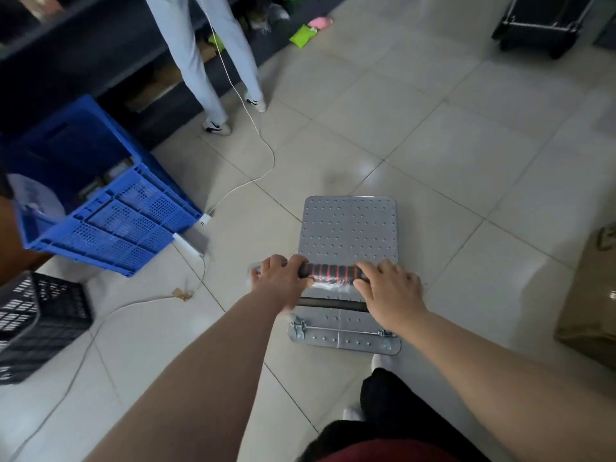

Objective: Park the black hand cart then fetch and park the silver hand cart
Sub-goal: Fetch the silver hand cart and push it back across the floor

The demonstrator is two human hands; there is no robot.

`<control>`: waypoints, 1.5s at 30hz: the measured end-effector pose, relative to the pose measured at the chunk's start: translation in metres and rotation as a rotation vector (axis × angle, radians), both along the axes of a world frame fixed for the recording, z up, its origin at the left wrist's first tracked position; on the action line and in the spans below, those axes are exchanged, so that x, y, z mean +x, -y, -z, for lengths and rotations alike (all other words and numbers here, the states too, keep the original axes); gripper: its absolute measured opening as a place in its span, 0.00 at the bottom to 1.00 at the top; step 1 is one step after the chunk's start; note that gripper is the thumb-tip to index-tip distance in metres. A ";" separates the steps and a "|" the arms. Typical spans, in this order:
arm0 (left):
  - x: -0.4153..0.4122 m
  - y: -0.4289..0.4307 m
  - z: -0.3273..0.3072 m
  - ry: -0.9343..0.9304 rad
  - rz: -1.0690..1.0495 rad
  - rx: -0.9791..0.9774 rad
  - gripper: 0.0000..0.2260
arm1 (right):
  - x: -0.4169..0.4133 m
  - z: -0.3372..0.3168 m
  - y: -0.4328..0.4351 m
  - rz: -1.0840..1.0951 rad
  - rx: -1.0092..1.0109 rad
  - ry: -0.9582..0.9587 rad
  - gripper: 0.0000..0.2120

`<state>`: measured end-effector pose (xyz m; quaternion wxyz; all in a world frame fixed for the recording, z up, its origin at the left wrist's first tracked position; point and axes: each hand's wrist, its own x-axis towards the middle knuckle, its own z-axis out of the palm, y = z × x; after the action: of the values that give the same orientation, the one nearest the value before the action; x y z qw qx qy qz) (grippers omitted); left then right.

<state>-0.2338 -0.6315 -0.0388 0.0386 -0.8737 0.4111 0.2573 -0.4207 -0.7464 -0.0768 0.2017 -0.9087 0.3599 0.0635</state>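
Observation:
The silver hand cart (348,228) stands on the tiled floor right in front of me, its flat studded deck pointing away. Its handle (330,272) has a black and red ribbed grip. My left hand (278,278) holds the left end of that handle and my right hand (388,288) holds the right end. The black hand cart (540,28) stands at the far top right, partly cut off by the frame edge.
A blue plastic crate (110,208) lies tilted at the left, a black crate (36,321) below it. A white cable (253,128) with a power strip (188,245) runs across the floor. A person's legs (206,61) stand by dark shelving. A brown box (593,295) sits at the right.

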 end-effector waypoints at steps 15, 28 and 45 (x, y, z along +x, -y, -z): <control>0.136 0.074 0.005 -0.053 0.161 -0.043 0.16 | 0.119 -0.006 0.045 0.207 0.083 -0.049 0.19; 0.261 0.137 0.018 0.037 0.428 -0.110 0.16 | 0.238 -0.010 0.053 0.539 -0.007 -0.030 0.18; 0.350 0.308 0.003 0.000 0.507 -0.021 0.16 | 0.322 -0.010 0.210 0.545 0.137 -0.055 0.17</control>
<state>0.1162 -0.9393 -0.0417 0.0926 -0.7430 0.6198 0.2351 -0.0984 -0.9561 -0.0672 0.2624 -0.7605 0.5913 0.0559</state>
